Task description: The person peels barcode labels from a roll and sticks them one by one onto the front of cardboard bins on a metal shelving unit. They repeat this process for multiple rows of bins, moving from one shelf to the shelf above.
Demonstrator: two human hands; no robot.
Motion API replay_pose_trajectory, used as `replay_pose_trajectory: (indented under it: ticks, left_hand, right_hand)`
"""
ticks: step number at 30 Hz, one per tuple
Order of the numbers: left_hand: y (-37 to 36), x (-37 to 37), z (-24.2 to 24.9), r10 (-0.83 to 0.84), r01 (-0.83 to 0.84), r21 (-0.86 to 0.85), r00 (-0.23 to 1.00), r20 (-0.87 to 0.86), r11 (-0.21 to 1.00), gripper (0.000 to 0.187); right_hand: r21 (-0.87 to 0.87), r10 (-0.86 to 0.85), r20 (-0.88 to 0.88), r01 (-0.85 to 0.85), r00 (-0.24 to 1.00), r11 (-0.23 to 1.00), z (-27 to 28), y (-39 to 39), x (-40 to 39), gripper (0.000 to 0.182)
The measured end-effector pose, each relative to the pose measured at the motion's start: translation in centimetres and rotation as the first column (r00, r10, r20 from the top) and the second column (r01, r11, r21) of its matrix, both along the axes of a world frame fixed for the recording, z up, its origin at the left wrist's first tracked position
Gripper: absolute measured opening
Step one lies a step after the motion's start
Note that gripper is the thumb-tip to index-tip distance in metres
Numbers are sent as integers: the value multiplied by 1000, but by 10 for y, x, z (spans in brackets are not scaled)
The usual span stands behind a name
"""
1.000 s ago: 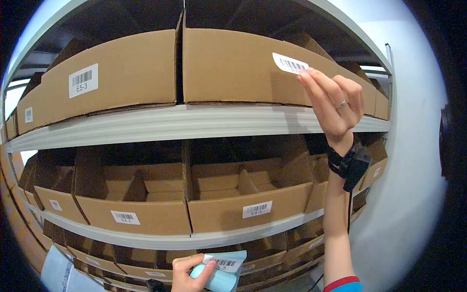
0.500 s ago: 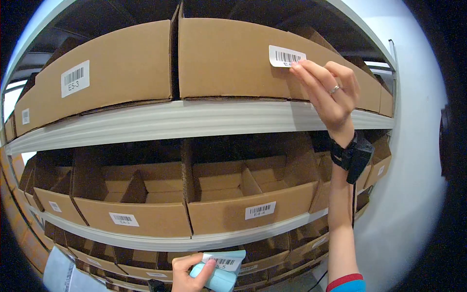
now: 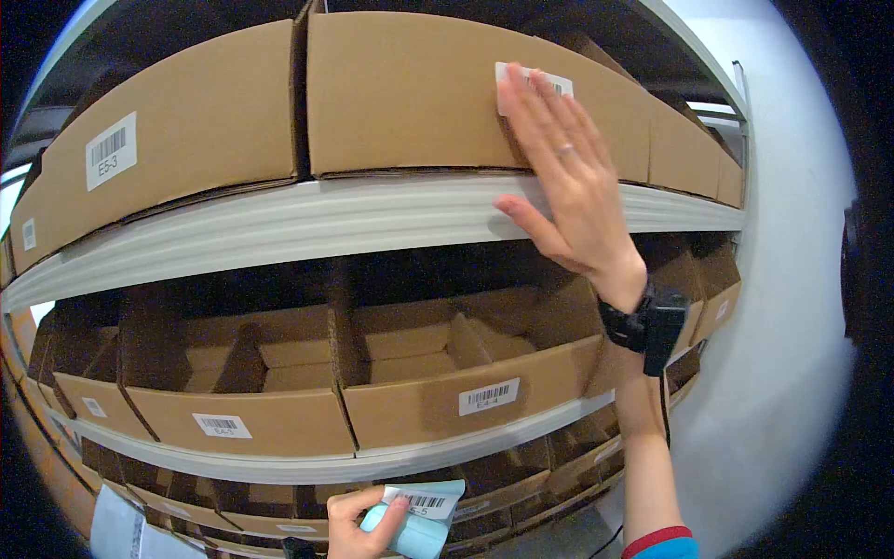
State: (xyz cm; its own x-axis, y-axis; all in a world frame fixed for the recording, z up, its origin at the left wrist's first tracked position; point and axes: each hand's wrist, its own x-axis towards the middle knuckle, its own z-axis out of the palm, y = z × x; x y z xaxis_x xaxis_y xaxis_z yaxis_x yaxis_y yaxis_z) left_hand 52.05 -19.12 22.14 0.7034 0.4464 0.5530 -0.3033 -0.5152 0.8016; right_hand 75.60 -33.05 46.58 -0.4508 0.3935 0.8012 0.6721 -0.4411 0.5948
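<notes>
My right hand (image 3: 568, 177) lies flat over a white barcode label (image 3: 561, 84) on the front of a cardboard bin (image 3: 410, 102) on the upper shelf. Its fingers are stretched out and its thumb is spread, and they hide most of the label. Low in the view, my left hand (image 3: 358, 524) grips a roll of labels (image 3: 417, 533) with light blue backing. A printed label ending in "5-5" faces up on the roll, under my thumb.
Left of that bin stands another cardboard bin (image 3: 205, 112) labelled E5-3. A white shelf beam (image 3: 372, 216) runs beneath both. Lower down are divided bins, including one labelled E4-4 (image 3: 489, 397). A pale wall (image 3: 782, 279) borders the rack at right.
My right hand has gone from pinching the label's lower corner to lying flat across it with fingers extended. The view has shifted slightly. My left hand keeps hold of the roll.
</notes>
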Motion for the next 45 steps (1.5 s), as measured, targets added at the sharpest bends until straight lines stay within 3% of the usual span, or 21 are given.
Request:
replay_pose_trajectory:
  ticks: [6, 9, 11, 12, 13, 15, 17, 18, 20, 21, 23, 25, 26, 30, 34, 41, 43, 45]
  left_hand:
    - [-4, 1, 0, -66, 66, -11, 997, -44, 998, 18]
    - [-7, 5, 1, -98, 97, -37, 994, -43, 995, 18]
    - [-9, 14, -8, -66, 65, -32, 997, -27, 997, 19]
    - [-10, 19, -15, -43, 42, -28, 999, -29, 999, 20]
    - [-13, 23, -15, -36, 35, -19, 998, -49, 999, 16]
    - [-24, 34, -11, 26, -26, -17, 1000, -6, 1000, 18]
    - [-33, 45, -8, -4, 4, -26, 1000, -26, 1000, 20]
    - [-40, 50, -8, -16, 15, -21, 1000, -23, 1000, 20]
    - [-60, 61, -7, -32, 32, 4, 999, -5, 999, 20]
    - [-73, 66, -7, -34, 34, 25, 999, 16, 999, 20]
    - [-100, 75, -7, -24, 21, 85, 999, 35, 996, 19]
    - [-129, 83, -13, -49, 49, 18, 999, 10, 999, 18]
    - [-142, 87, -18, -150, 144, -103, 987, -55, 984, 19]
    - [-208, 102, -37, -279, 260, -291, 960, -23, 921, 23]
    - [-259, 120, -59, -412, 377, -455, 911, 24, 807, 27]
    - [-322, 133, -79, -504, 365, -714, 863, 19, 597, 23]
    - [-329, 133, -78, -466, 340, -681, 885, -1, 648, 21]
    - [-332, 133, -70, -389, 303, -571, 921, -30, 763, 20]
  right_hand:
    - [291, -96, -190, 150, 977, 945, -28, -35, 32, 61]
    - [391, -29, -222, 116, 975, 913, -65, -56, 5, 38]
    - [116, 215, -331, -186, 919, 976, -111, -64, -21, 24]
    - [-15, 300, -438, -341, 847, 940, -138, -67, -31, 30]
    - [-174, 203, -670, -416, 714, 893, -159, -70, -49, 34]
    - [-444, -221, -848, -418, 481, 792, -195, -69, -73, 43]
    - [-309, -215, -949, -527, 233, 792, -236, -69, -72, 49]
    - [-78, -28, -995, -601, 93, 795, -264, -70, -69, 50]
    - [189, -8, -958, -652, -286, 735, -298, -92, -58, 44]
    - [360, 90, -891, -573, -445, 736, -292, -99, -63, 39]
    - [586, 299, -749, -382, -591, 714, -273, -114, -73, 31]
    - [688, 462, -677, -269, -573, 674, -271, -127, -73, 25]
    - [711, 509, -650, -214, -564, 670, -273, -137, -73, 25]
    - [795, 644, -509, -26, -571, 606, -283, -184, -65, 26]
    - [794, 665, -500, 13, -554, 608, -280, -227, -46, 27]
    - [799, 663, -528, -48, -531, 599, -282, -283, -26, 29]
    - [778, 649, -560, -56, -516, 626, -286, -291, -17, 31]
    - [618, 490, -726, -145, -483, 773, -288, -313, 9, 33]
